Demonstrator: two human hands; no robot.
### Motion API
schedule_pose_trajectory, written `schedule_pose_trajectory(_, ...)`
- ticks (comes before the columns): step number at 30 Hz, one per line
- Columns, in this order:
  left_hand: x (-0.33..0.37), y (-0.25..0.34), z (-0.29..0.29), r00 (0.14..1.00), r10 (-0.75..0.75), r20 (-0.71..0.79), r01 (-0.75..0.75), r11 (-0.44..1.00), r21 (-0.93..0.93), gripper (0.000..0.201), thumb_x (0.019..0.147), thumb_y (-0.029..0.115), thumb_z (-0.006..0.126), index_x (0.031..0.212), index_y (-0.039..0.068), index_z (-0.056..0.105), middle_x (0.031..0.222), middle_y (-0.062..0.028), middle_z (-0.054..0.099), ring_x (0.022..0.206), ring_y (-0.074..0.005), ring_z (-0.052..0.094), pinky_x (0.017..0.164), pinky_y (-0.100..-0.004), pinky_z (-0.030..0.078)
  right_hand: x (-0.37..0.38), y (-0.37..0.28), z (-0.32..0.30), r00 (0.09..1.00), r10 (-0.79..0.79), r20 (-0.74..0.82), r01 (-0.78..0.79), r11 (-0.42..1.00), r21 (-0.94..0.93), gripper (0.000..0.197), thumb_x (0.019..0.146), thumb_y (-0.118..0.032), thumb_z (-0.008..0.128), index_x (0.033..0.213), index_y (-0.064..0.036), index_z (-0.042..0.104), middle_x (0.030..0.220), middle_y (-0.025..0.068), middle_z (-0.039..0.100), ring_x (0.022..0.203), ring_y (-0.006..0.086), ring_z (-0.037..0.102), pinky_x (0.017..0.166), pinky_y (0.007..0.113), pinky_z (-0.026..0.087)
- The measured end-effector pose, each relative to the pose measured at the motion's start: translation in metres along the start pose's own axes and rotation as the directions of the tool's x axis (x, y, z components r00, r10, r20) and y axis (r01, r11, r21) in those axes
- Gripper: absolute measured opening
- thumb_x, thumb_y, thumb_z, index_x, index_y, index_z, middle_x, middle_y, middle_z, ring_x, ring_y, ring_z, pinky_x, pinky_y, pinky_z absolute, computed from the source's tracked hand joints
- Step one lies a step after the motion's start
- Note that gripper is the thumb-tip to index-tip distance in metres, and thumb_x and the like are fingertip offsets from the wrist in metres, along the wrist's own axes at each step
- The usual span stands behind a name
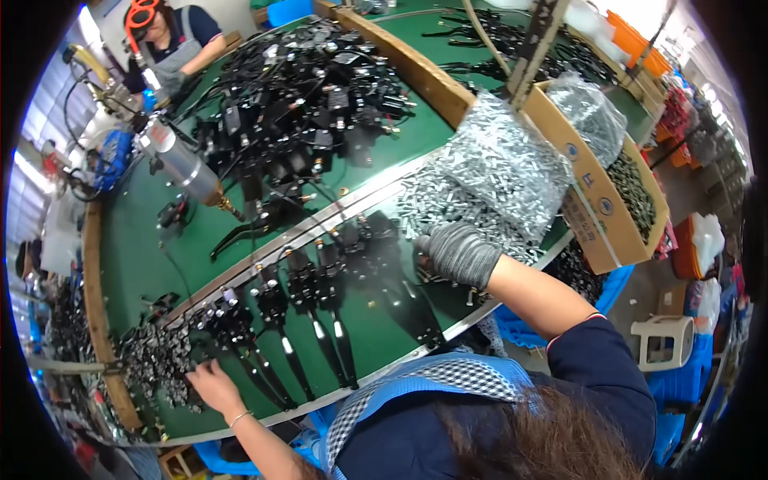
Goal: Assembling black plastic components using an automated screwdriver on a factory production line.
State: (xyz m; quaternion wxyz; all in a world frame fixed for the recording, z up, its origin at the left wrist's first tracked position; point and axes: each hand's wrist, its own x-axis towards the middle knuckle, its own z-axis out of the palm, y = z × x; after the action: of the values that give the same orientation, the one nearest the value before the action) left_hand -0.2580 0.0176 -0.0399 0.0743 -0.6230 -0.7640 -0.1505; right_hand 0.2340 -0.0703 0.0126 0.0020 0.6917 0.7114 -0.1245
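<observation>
My bare left hand (216, 387) is at the right edge of a heap of small dark metal parts (157, 357), its fingers reaching apart toward them. My right hand (464, 254), in a grey striped glove, is closed at the near side of a pile of small silver bolts (436, 200); whatever its fingertips hold is hidden. Between my hands, several black brake levers (290, 360) lie in a row, handles toward me, across the green bench (376, 356). A power screwdriver (186, 164) hangs tip down beyond the row.
A big heap of black lever assemblies (296, 96) covers the far bench. A clear plastic bag (508, 164) of bolts lies beside a cardboard box (596, 216). Wooden rails (416, 60) edge the bench. At the far left, another person (188, 40) works. A pale stool (662, 340) stands at right.
</observation>
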Motion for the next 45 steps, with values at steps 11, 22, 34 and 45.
schedule_pose_trajectory(11, -0.006, -0.023, -0.008, 0.955, -0.266, 0.127, 0.295, 0.836, -0.463, 0.028, 0.085, 0.014, 0.052, 0.105, -0.006, 0.053, 0.092, -0.0219, 0.061, 0.083, -0.0324, 0.060, 0.076, -0.0393, 0.046, 0.018, -0.002, 0.004, 0.980, 0.052, -0.191, -0.014, 0.981, 0.194, 0.019, 0.080, -0.020, 0.059, 0.096, -0.0093, 0.060, 0.080, 0.0136, 0.061, 0.075, 0.0333, 0.061, 0.067, 0.045, 0.048)
schedule_pose_trajectory(22, -0.031, -0.044, 0.018, 0.921, -0.369, 0.121, 0.316, 0.532, -0.786, 0.021, 0.080, 0.007, 0.057, 0.101, 0.004, 0.054, 0.065, -0.0019, 0.052, 0.058, -0.0112, 0.050, 0.058, -0.0265, 0.044, 0.035, -0.002, 0.022, 0.990, 0.108, -0.089, -0.128, 0.955, -0.267, 0.019, 0.077, -0.022, 0.060, 0.089, -0.0070, 0.060, 0.087, 0.0167, 0.061, 0.078, 0.0334, 0.062, 0.069, 0.045, 0.050)
schedule_pose_trajectory(34, -0.036, -0.031, 0.010, 0.986, -0.164, -0.020, 0.134, 0.867, -0.480, 0.027, 0.075, 0.011, 0.072, 0.099, 0.005, 0.063, 0.090, -0.0087, 0.048, 0.073, -0.0192, 0.056, 0.066, -0.0302, 0.047, 0.031, 0.000, 0.015, 0.942, 0.090, -0.322, -0.121, 0.990, -0.079, 0.011, 0.075, -0.008, 0.061, 0.087, -0.0063, 0.060, 0.079, 0.0161, 0.060, 0.075, 0.0320, 0.061, 0.068, 0.042, 0.049)
schedule_pose_trajectory(45, -0.028, -0.005, -0.012, 0.993, -0.058, 0.104, 0.095, 0.907, -0.410, 0.026, 0.076, 0.017, 0.069, 0.101, 0.010, 0.063, 0.094, -0.0140, 0.046, 0.085, -0.0301, 0.051, 0.076, -0.0378, 0.046, -0.002, -0.024, -0.002, 0.892, 0.079, -0.445, 0.174, 0.849, 0.499, 0.010, 0.083, 0.000, 0.052, 0.090, -0.0014, 0.058, 0.074, 0.0070, 0.055, 0.068, 0.0145, 0.053, 0.064, 0.027, 0.044)
